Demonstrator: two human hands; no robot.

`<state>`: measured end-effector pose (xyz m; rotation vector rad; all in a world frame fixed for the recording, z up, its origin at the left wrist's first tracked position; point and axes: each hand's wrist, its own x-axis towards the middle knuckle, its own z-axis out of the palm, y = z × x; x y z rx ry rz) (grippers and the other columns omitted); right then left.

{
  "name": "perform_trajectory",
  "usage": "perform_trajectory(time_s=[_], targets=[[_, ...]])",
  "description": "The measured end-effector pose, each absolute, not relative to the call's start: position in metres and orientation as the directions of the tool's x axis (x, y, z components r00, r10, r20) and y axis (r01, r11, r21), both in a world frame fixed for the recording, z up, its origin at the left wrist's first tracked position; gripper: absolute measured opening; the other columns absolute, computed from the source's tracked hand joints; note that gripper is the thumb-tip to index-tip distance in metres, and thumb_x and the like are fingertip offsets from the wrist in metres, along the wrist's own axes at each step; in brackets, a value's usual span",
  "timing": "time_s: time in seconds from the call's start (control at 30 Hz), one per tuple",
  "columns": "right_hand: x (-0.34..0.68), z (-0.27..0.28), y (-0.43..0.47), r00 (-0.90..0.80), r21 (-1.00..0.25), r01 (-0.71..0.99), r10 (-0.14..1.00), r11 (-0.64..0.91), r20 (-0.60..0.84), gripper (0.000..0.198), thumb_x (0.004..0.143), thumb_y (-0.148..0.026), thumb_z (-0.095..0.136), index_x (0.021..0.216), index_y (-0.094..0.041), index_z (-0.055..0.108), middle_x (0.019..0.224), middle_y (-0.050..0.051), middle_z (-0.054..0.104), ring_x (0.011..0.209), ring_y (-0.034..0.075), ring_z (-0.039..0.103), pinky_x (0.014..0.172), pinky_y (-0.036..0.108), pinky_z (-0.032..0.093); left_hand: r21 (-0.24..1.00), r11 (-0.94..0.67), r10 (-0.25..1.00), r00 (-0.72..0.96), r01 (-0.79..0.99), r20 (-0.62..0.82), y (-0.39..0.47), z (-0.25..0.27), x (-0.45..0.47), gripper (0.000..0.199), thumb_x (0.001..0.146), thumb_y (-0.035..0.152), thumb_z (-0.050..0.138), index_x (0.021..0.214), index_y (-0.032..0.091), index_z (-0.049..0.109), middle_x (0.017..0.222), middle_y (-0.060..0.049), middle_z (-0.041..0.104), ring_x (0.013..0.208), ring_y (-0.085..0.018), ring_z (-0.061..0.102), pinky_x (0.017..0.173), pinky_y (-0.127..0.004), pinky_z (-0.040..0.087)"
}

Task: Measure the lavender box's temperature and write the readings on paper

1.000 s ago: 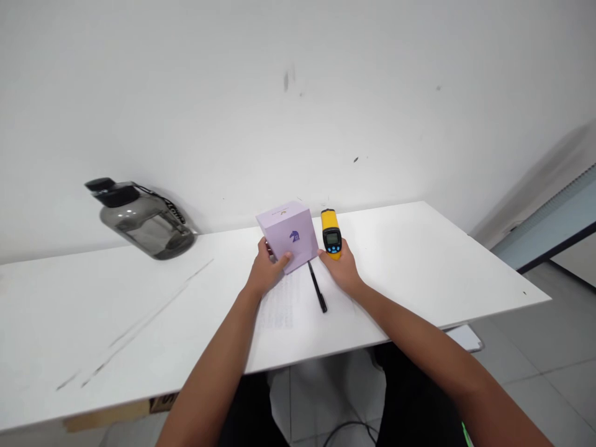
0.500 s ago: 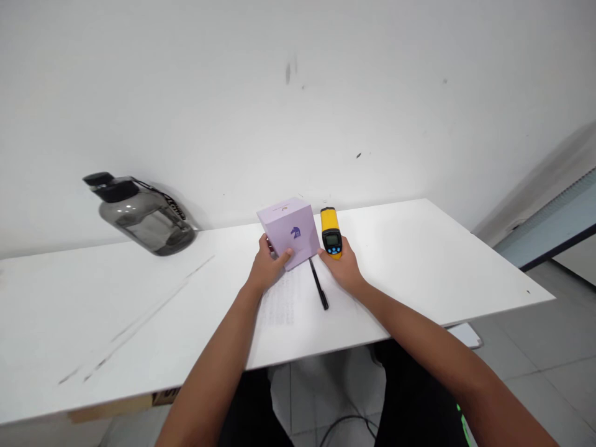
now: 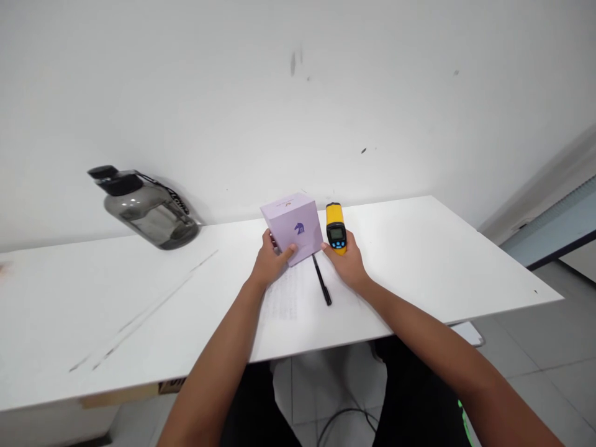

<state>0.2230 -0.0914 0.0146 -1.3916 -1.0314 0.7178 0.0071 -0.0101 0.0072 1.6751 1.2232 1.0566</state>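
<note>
- Left hand (image 3: 270, 262) grips a lilac box (image 3: 298, 230) by its lower left, thumb on the front face; a loosened pinch could let the box tip or slip.
- Right hand (image 3: 349, 261) is wrapped around a yellow handheld meter (image 3: 334, 215), just beside the box; a careless squeeze might press its buttons, or a swing knock the box.
- A black pen (image 3: 323, 285) lies on the desk (image 3: 419, 261) by the box's lower edge; a nudge could set it rolling.
</note>
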Motion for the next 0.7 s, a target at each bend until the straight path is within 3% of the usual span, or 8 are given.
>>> perform_trajectory(time_s=[0.2, 0.37, 0.53, 0.7], targets=[[0.232, 0.025, -0.091, 0.477, -0.99, 0.123, 0.87, 0.074, 0.124, 0.094, 0.072, -0.061, 0.081, 0.149, -0.025, 0.041, 0.099, 0.002, 0.068, 0.09, 0.025, 0.068, 0.086, 0.043, 0.054, 0.926, -0.209, 0.971, 0.182, 0.313, 0.158, -0.012, 0.009, 0.008, 0.093, 0.078, 0.059, 0.08, 0.15, 0.023, 0.033, 0.144, -0.019, 0.06, 0.134, -0.035, 0.06, 0.111, -0.054, 0.048], [0.251, 0.03, -0.089, 0.537, -0.98, 0.182, 0.827, 0.078, 0.165, 0.095, 0.077, -0.068, 0.074, 0.153, -0.027, 0.036, 0.094, 0.001, 0.067, 0.086, 0.024, 0.067, 0.083, 0.041, 0.051, 0.935, -0.201, 0.973, 0.171, 0.292, 0.156, -0.012, 0.01, 0.008, 0.091, 0.077, 0.057, 0.082, 0.148, 0.025, 0.036, 0.145, -0.018, 0.06, 0.134, -0.035, 0.059, 0.111, -0.056, 0.048], [0.268, 0.032, -0.088, 0.541, -0.92, 0.388, 0.822, -0.054, 0.18, 0.09, 0.084, -0.077, 0.061, 0.154, -0.025, 0.039, 0.102, 0.008, 0.071, 0.088, 0.029, 0.067, 0.08, 0.041, 0.049, 0.945, -0.177, 0.978, 0.154, 0.274, 0.138, -0.014, 0.012, 0.01, 0.091, 0.076, 0.059, 0.082, 0.146, 0.025, 0.035, 0.15, -0.02, 0.055, 0.133, -0.034, 0.059, 0.109, -0.054, 0.05], [0.271, 0.033, -0.087, 0.41, -0.687, 0.713, 0.878, -0.139, 0.248, 0.076, 0.084, -0.07, 0.068, 0.142, -0.023, 0.055, 0.108, 0.014, 0.075, 0.095, 0.036, 0.069, 0.083, 0.044, 0.044, 0.951, -0.163, 0.981, 0.147, 0.263, 0.128, -0.015, 0.012, 0.011, 0.091, 0.075, 0.058, 0.082, 0.145, 0.024, 0.034, 0.151, -0.02, 0.053, 0.133, -0.033, 0.059, 0.109, -0.052, 0.05]])
